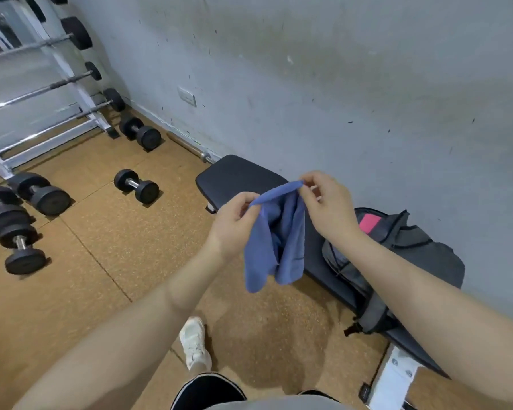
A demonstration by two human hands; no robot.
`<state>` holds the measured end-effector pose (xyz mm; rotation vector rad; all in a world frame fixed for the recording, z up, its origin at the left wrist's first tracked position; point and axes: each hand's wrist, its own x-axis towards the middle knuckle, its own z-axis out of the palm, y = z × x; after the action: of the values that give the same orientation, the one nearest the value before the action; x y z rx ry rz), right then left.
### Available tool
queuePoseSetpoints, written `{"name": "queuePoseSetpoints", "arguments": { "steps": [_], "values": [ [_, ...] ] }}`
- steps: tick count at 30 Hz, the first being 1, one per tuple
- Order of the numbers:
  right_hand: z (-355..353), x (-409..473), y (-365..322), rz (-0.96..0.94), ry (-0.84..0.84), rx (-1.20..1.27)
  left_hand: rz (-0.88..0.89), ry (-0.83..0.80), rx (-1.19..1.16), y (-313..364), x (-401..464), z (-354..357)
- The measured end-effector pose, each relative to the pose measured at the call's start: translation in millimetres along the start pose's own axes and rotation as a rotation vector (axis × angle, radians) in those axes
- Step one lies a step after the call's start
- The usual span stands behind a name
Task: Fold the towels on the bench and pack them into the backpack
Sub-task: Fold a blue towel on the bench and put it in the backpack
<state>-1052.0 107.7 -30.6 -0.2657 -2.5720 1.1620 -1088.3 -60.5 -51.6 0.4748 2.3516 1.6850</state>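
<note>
Both hands pinching blue towel, no writing legible

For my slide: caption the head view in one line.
Both hands, left and right, pinch a blue towel above the bench.

You've got a white barbell rack far left, black dumbbells scattered on the cork floor just right of and below the rack. Wall outlet right of the rack on the grey wall. White shoe well below-right of the rack.
</note>
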Motion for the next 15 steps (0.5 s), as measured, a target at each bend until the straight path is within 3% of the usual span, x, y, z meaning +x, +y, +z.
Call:
{"name": "queuePoseSetpoints", "arguments": {
  "steps": [3,5,10,12,15],
  "values": [
    [28.4,39.8,-3.0,0.039,0.131,-0.088,-0.019,-0.182,0.003,2.1,58.1,-41.6],
    [47.1,64.1,-3.4,0.126,0.148,-0.128,-0.045,-0.307,0.181,2.8,99.2,-64.1],
    [98.7,99.6,12.1,0.245,-0.054,-0.562,0.207,-0.505,0.794,-23.1,175.2,-95.4],
    [114.5,107.6,20.5,0.276,-0.090,-0.595,0.247,-0.524,0.872,-44.2,202.2,-103.3],
    [125.2,118.5,45.8,0.444,-0.046,-0.476,0.173,-0.558,0.948,-82.7,237.8,-117.5]
  ]
}}
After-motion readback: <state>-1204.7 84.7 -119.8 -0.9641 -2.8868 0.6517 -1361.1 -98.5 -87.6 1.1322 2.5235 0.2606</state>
